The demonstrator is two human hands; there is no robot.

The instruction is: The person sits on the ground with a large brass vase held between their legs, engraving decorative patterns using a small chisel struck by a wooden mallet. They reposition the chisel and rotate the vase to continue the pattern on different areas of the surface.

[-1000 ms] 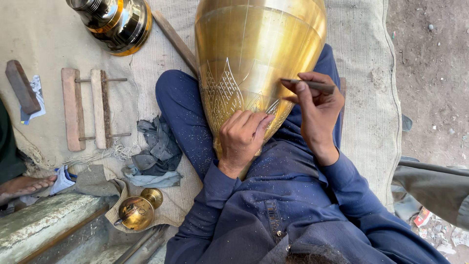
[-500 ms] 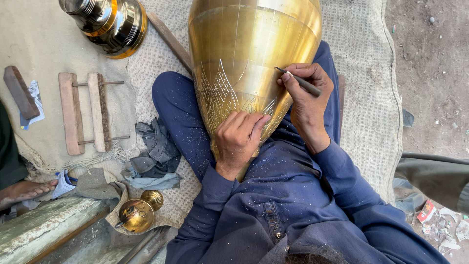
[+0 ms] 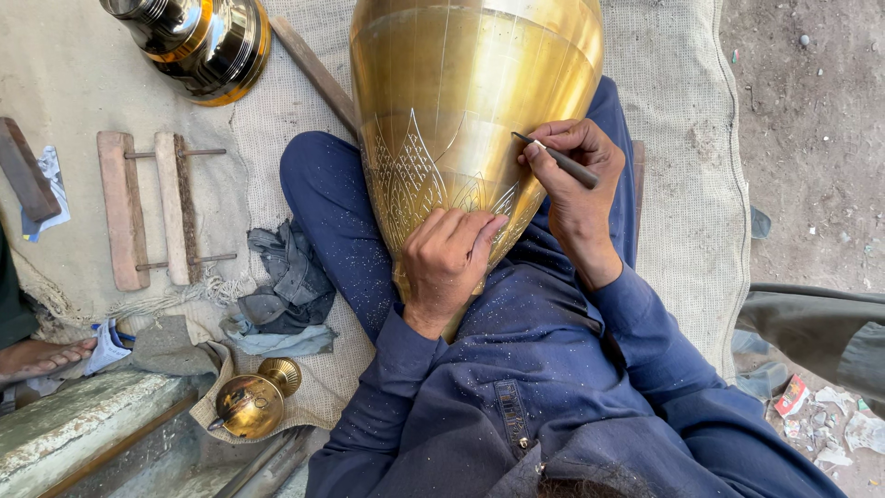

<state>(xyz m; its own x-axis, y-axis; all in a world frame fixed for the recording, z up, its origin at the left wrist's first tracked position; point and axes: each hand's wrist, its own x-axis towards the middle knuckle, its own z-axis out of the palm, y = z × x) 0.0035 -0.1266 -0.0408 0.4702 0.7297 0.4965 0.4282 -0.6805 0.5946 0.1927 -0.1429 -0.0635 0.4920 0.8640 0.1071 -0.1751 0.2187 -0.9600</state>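
Note:
A large brass vase (image 3: pixel 475 92) lies across my lap, its narrow end toward me, with leaf-shaped patterns engraved on its lower part. My left hand (image 3: pixel 447 258) is closed over the narrow end, fingers curled on the engraved area. My right hand (image 3: pixel 576 184) grips a thin dark engraving tool (image 3: pixel 558 160), whose tip touches the vase's right side. I sit cross-legged in dark blue clothes on a woven mat (image 3: pixel 678 184).
A polished brass pot (image 3: pixel 194 41) lies at top left. A wooden two-bar frame (image 3: pixel 147 207) rests on the cloth, grey rags (image 3: pixel 281 290) beside my knee. A small brass piece (image 3: pixel 253 401) sits lower left. Another person's foot (image 3: pixel 37 355) shows at left.
My right hand has shifted the tool along the vase's right side, its tip now pointing up-left. The left hand has stayed on the narrow end.

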